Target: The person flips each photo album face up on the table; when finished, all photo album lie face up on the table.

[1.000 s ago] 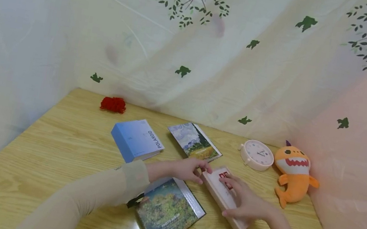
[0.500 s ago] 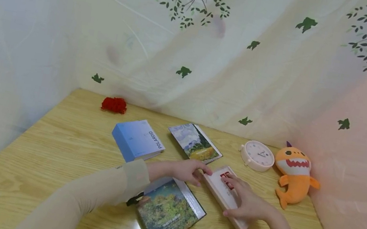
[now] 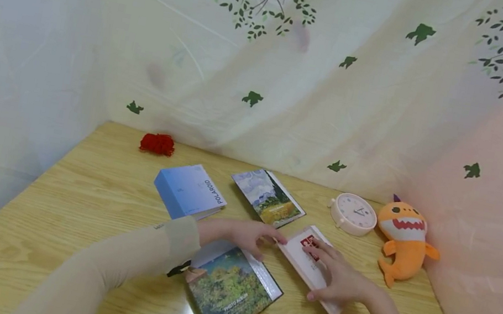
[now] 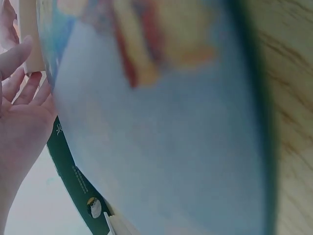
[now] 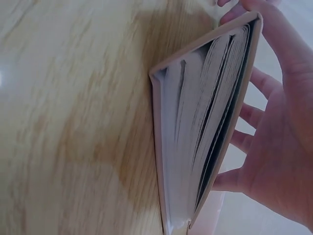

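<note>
A pale pink album (image 3: 301,261) with a red patch on its cover lies slantwise on the table. The right hand (image 3: 342,282) rests on it, fingers spread over the cover, thumb at the spine side. Its page edges show in the right wrist view, the album (image 5: 205,107) beside the right hand (image 5: 279,161). At the album's far left edge, the left hand (image 3: 252,236) touches with its fingertips, gripping nothing visible. A photo album (image 3: 231,302) with a painted garden cover lies below the left hand, partly hidden by it, and fills much of the left wrist view.
Behind the hands lie a blue POLAROID album (image 3: 190,191) and a landscape-cover album (image 3: 267,196). Red yarn (image 3: 157,144) sits at the back left. At the right are a pink alarm clock (image 3: 353,214) and an orange shark plush (image 3: 405,240). Printed cloth hangs behind the table.
The left hand has drawn slightly toward the person, its thumb away from the pink album. That album has shifted slightly, and less of its spine shows. The right hand has hardly moved.
</note>
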The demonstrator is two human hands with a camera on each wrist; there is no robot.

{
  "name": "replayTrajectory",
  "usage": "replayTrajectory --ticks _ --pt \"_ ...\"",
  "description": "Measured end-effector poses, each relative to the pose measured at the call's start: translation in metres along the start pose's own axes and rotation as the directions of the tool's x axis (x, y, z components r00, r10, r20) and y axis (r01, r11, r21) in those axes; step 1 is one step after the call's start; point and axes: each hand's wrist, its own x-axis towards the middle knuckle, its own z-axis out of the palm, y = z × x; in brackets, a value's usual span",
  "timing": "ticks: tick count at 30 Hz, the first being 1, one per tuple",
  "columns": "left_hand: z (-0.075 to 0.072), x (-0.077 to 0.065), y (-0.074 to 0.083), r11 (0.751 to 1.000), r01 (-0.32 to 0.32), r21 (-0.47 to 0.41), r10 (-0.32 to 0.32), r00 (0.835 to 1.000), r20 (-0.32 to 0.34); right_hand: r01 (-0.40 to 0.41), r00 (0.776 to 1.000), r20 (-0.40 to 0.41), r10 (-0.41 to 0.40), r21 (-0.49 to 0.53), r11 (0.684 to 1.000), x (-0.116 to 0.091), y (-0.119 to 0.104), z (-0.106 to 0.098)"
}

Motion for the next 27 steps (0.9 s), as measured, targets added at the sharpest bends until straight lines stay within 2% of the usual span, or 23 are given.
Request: replayTrajectory --ticks 4,7,11,21,27 --pt "-0.0001 -0.0013 -0.0004 0.998 0.014 0.059 -0.015 1.0 0.026 0.007 1.0 -0.008 -0.007 -0.02 1.0 0.0007 -0.0003 0.0031" --pt "0.0008 -0.0006 -0.0015 0.99 0.026 0.135 -0.03 0.999 0.027 0.014 1.0 -0.02 -0.015 -0.04 0.999 0.0018 -0.0014 0.0055" --pt "0.0027 0.0016 -0.0031 0.982 0.034 0.186 -0.041 0.999 0.032 0.0 1.0 -0.027 -0.001 -0.067 0.998 0.0031 -0.0034 0.0083" --pt "0.0041 0.0017 0.0001 0.982 0.078 0.17 -0.083 0.996 0.021 -0.044 0.998 -0.056 0.039 -0.102 0.994 0.005 -0.007 0.0095" --pt "0.0 -0.0025 0.0055 0.979 0.072 0.193 -0.075 0.997 0.01 -0.044 0.998 -0.043 0.039 -0.117 0.992 0.0072 -0.0058 0.0088"
